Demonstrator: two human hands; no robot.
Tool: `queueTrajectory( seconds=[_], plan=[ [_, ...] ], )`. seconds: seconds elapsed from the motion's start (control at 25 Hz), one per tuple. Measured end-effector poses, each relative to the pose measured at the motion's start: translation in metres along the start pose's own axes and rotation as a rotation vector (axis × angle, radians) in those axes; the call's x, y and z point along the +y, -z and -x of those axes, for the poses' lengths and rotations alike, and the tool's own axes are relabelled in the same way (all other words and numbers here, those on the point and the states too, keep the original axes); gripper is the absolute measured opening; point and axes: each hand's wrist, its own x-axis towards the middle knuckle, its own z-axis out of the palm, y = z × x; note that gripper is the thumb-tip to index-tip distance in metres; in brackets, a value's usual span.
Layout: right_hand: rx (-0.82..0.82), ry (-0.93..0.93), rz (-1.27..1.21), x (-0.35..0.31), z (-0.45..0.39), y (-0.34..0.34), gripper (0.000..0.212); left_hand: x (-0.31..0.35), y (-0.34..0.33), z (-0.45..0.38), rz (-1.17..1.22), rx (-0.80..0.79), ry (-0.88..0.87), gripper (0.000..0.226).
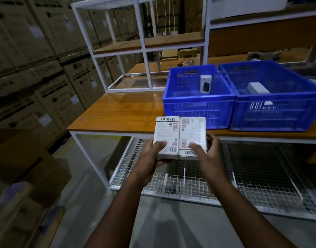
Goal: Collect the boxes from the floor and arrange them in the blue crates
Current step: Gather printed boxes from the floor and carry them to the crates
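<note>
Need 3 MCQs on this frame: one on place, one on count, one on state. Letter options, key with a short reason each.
1. Where do the blue crates stand?
A. on the wooden table top
B. on the wire shelf underneath
C. on the floor

2. How many white boxes are held side by side in the hands?
A. one
B. two
C. four

3. What is the state of the left crate?
A. empty
B. filled to the rim
C. holds one small box standing upright

Key:
1 A, both crates sit on the wooden table, above the wire shelf.
2 B, the left hand grips the left box and the right hand grips the right box, edges touching.
3 C, one small box stands inside it, with bare crate floor around.
</note>
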Motion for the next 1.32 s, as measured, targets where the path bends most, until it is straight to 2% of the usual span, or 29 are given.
queueTrajectory(
  seconds=[0.16,0.28,0.4,0.48,0.56,0.64,0.72,0.8,0.92,1.04,1.16,1.32],
  plan=[
    [-0.013,0.018,0.033,-0.012,-0.089,0.017,0.054,0.029,-0.036,-0.077,0.023,0.017,0.034,0.023],
    [-0.035,0.057,0.068,-0.025,-0.15,0.024,0.057,0.05,-0.06,-0.124,0.051,0.079,-0.021,0.037],
    [-0.013,0.115,0.09,-0.042,-0.201,0.023,0.06,0.075,-0.074,-0.164,0.011,0.186,-0.163,0.058],
    [0.008,0.183,0.163,-0.052,-0.235,0.018,0.062,0.095,-0.077,-0.195,-0.106,0.246,-0.29,0.065],
    [0.048,0.272,0.318,-0.059,-0.268,0.01,0.067,0.11,-0.078,-0.229,-0.278,0.269,-0.388,0.064],
    [0.095,0.341,0.522,-0.06,-0.299,-0.001,0.072,0.117,-0.077,-0.268,-0.585,0.311,-0.46,0.058],
    [0.102,0.334,0.758,-0.049,-0.329,-0.012,0.076,0.117,-0.076,-0.305,-0.876,0.332,-0.428,0.06],
    [0.037,0.231,0.943,-0.033,-0.354,-0.022,0.079,0.111,-0.077,-0.331,-1.048,0.287,-0.288,0.065],
    [-0.103,-0.023,1.128,-0.004,-0.381,-0.033,0.082,0.091,-0.072,-0.36,-1.247,0.178,-0.069,0.073],
    [-0.28,-0.243,1.3,0.016,-0.4,-0.039,0.07,0.084,-0.065,-0.376,-1.375,-0.001,0.079,0.078],
    [-0.547,-0.348,1.376,0.021,-0.411,-0.041,0.038,0.084,-0.059,-0.388,-1.476,-0.185,0.119,0.074],
    [-0.718,-0.383,1.462,0.016,-0.417,-0.041,0.043,0.082,-0.059,-0.397,-1.549,-0.309,0.123,0.064]
  ],
)
